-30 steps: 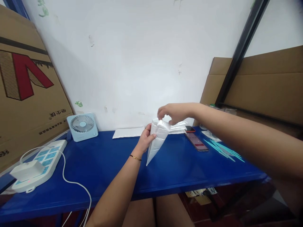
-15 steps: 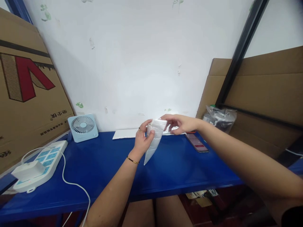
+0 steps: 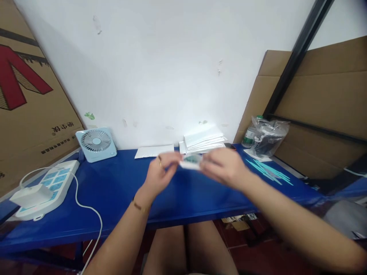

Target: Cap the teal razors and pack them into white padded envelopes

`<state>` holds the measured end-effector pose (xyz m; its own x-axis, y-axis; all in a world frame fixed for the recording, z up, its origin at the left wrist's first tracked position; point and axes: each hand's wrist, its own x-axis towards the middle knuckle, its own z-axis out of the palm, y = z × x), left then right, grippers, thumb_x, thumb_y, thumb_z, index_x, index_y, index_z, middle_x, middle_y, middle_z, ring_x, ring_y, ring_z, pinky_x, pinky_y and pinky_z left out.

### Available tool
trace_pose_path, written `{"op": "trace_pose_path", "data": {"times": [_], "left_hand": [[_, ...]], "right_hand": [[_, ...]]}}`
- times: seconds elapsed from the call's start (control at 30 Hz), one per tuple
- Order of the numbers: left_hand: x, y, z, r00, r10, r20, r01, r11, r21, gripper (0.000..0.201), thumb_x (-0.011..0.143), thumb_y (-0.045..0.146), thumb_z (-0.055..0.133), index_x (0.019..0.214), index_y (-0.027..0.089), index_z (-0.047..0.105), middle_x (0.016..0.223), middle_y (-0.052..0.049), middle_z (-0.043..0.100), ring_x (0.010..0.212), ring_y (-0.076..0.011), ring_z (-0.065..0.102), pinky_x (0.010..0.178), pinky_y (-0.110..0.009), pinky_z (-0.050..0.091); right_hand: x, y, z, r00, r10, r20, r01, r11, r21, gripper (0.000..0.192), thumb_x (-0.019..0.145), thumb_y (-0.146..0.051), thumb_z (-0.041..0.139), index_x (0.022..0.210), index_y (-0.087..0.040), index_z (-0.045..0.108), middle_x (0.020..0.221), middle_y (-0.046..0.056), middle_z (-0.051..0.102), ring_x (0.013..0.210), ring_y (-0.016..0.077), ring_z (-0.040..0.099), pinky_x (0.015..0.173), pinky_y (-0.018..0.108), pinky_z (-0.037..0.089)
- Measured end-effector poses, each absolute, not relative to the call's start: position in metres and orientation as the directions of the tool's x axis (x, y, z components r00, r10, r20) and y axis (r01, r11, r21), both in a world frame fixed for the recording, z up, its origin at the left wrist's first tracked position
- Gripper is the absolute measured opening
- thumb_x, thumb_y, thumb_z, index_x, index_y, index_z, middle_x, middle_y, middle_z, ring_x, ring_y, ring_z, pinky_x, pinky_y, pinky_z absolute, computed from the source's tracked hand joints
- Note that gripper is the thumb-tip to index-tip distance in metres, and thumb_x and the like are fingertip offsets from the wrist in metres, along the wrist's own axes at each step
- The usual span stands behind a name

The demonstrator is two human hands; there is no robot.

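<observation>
A small white pouch (image 3: 190, 165) is held level above the blue table, its mouth parted towards me and a dark greenish inside showing. My left hand (image 3: 160, 172) pinches the pouch's left end between thumb and fingers. At the right end, the fingers of my right hand (image 3: 222, 164) close on the edge; motion blurs them. Behind my hands lies a stack of folded white pouches or sheets (image 3: 203, 140) against the wall. To its left rests a flat white piece (image 3: 155, 151).
A light blue fan (image 3: 96, 144) and a white power strip (image 3: 54, 191) with a cable stand at the left. Teal strips (image 3: 269, 172), a bottle (image 3: 249, 136) and a clear plastic bag (image 3: 271, 137) are at the right. A phone's edge (image 3: 230, 146) shows behind my right hand.
The pouch has turned from hanging upright to lying level, and its mouth has opened. My right hand has come down onto its right edge. The view has shifted, showing the teal strips.
</observation>
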<state>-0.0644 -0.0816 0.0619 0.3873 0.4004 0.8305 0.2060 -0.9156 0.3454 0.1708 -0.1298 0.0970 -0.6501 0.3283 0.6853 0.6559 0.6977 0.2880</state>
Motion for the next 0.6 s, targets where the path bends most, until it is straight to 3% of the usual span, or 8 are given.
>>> {"op": "trace_pose_path", "data": {"times": [0.07,0.17,0.27,0.37,0.47,0.6], "left_hand": [[-0.079,-0.111,0.027,0.560,0.443,0.700,0.239,-0.896,0.375,0.020,0.086,0.012,0.048,0.097,0.023,0.060,0.102,-0.003,0.068,0.097,-0.0146,0.061,0.092,-0.033,0.040],[-0.090,-0.149,-0.015,0.707,0.573,0.415,0.341,-0.790,0.509,0.023,0.085,0.008,0.045,0.092,0.025,0.060,0.099,0.001,0.068,0.095,-0.0128,0.062,0.098,-0.035,0.034],[-0.085,-0.171,-0.034,0.648,0.689,0.325,0.429,-0.683,0.591,0.020,0.076,0.019,0.061,0.095,0.025,0.060,0.102,-0.001,0.067,0.109,-0.0197,0.056,0.096,-0.036,0.036],[-0.073,-0.175,-0.038,0.542,0.784,0.304,0.534,-0.600,0.596,0.009,0.082,0.027,0.055,0.088,0.023,0.061,0.097,-0.002,0.066,0.101,-0.0207,0.058,0.089,-0.035,0.040],[-0.062,-0.171,-0.039,0.406,0.868,0.287,0.650,-0.495,0.576,0.012,0.084,0.025,0.050,0.080,0.020,0.060,0.087,-0.004,0.063,0.084,-0.0197,0.059,0.075,-0.033,0.045],[-0.057,-0.170,-0.041,0.360,0.869,0.338,0.665,-0.493,0.561,0.013,0.081,0.019,0.053,0.090,0.021,0.062,0.094,-0.004,0.061,0.084,-0.0183,0.058,0.074,-0.032,0.046]], "right_hand": [[0.167,-0.155,0.052,-0.706,0.405,0.581,0.608,0.766,0.206,0.011,0.088,-0.025,0.054,0.086,-0.020,0.063,0.081,0.004,0.064,0.076,0.0146,0.055,0.069,0.030,0.040],[0.162,-0.179,-0.007,-0.661,0.573,0.484,0.624,0.778,-0.069,0.012,0.088,-0.027,0.054,0.090,-0.020,0.063,0.084,0.004,0.064,0.077,0.0149,0.056,0.070,0.030,0.041],[0.159,-0.186,-0.036,-0.536,0.713,0.452,0.637,0.693,-0.339,0.011,0.088,-0.026,0.054,0.090,-0.022,0.063,0.080,0.003,0.064,0.079,0.0164,0.056,0.069,0.029,0.043],[0.154,-0.184,-0.041,-0.348,0.850,0.395,0.665,0.521,-0.535,0.009,0.085,-0.028,0.057,0.090,-0.022,0.062,0.077,0.002,0.062,0.075,0.0165,0.056,0.064,0.027,0.044],[0.148,-0.181,-0.042,-0.173,0.915,0.363,0.705,0.373,-0.603,0.012,0.081,-0.027,0.061,0.093,-0.023,0.061,0.079,0.001,0.059,0.071,0.0164,0.055,0.059,0.027,0.044],[0.145,-0.183,-0.049,-0.200,0.835,0.512,0.740,0.471,-0.481,0.005,0.082,-0.023,0.059,0.083,-0.022,0.064,0.089,0.005,0.058,0.085,0.0190,0.053,0.072,0.031,0.045]]}}
